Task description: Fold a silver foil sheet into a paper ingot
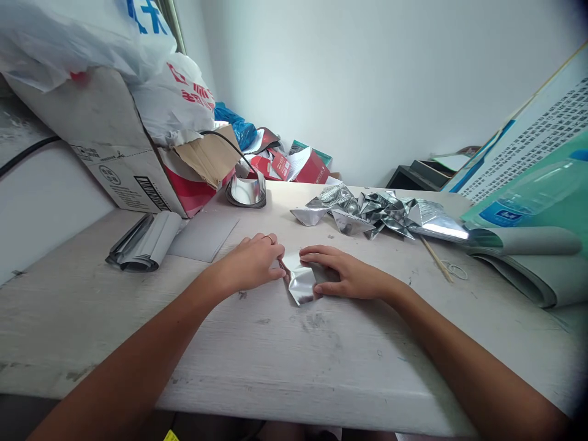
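Observation:
A small sheet of silver foil paper (302, 285) lies on the table between my two hands, its left edge creased and lifted. My left hand (258, 260) pinches that left edge between thumb and fingers; a ring circles one finger. Over the grey right part of the sheet, my right hand (340, 272) rests with fingers and thumb apart, steadying it against the tabletop. Beyond my hands sits a heap of folded silver foil shapes (362, 211), pointed and boat-like. A flat grey sheet (202, 237) lies left of my left hand.
Curled grey-backed sheets (149, 242) lie at left, with more folded sheets (528, 263) at right. A foil roll (245, 191) stands near the back edge. A wooden stick (436, 260), a plastic bottle (528, 196), a cardboard box (110, 147) and plastic bags (174, 101) surround the work area.

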`<action>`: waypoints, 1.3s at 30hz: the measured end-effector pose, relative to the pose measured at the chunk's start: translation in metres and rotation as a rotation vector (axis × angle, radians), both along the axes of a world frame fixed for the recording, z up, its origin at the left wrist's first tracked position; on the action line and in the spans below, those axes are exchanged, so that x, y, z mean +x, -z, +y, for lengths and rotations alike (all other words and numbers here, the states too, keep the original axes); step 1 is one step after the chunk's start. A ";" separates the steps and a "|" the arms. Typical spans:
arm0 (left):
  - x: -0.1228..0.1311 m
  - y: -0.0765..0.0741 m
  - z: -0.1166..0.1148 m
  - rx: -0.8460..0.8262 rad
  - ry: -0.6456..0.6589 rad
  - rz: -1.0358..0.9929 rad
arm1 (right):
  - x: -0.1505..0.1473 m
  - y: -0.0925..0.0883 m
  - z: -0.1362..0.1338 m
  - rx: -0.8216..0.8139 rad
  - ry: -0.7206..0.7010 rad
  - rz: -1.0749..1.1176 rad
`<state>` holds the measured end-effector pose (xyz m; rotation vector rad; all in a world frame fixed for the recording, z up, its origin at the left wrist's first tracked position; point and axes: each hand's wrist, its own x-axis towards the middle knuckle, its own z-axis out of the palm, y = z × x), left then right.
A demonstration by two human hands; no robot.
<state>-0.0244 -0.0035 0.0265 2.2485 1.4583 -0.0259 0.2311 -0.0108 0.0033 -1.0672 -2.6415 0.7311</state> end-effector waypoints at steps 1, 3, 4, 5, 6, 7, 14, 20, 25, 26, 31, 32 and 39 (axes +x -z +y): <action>0.001 0.002 0.000 0.024 0.021 0.003 | 0.001 -0.001 0.000 -0.012 0.006 -0.006; 0.003 0.005 0.000 0.059 0.090 -0.001 | 0.003 -0.001 -0.001 -0.030 0.017 -0.011; 0.004 0.006 0.001 0.068 0.130 -0.007 | 0.003 -0.001 -0.001 -0.041 0.022 -0.004; 0.005 0.006 0.001 0.072 0.164 -0.013 | 0.004 -0.001 -0.001 -0.054 0.030 0.013; 0.005 0.007 0.001 0.073 0.186 -0.018 | 0.004 0.000 -0.001 -0.065 0.044 0.037; 0.006 0.007 0.000 0.075 0.194 -0.022 | 0.003 0.000 -0.001 -0.072 0.065 0.062; 0.009 0.007 -0.001 0.092 0.142 -0.018 | 0.002 -0.002 -0.005 0.009 0.175 0.091; 0.008 0.009 0.000 0.043 0.040 -0.039 | 0.003 -0.004 -0.006 0.133 0.205 0.007; 0.011 0.009 0.001 0.053 0.049 -0.104 | 0.002 -0.004 -0.005 0.155 0.220 -0.011; 0.011 0.010 0.001 0.061 0.048 -0.118 | 0.002 -0.003 -0.005 0.160 0.217 -0.006; 0.013 0.011 0.001 0.044 0.024 -0.147 | 0.004 0.001 -0.001 0.144 0.230 0.003; 0.012 0.011 0.001 0.034 0.019 -0.144 | 0.004 0.002 0.000 0.141 0.231 0.009; 0.011 0.008 0.001 -0.009 -0.027 -0.197 | 0.006 0.004 0.002 0.093 0.245 0.000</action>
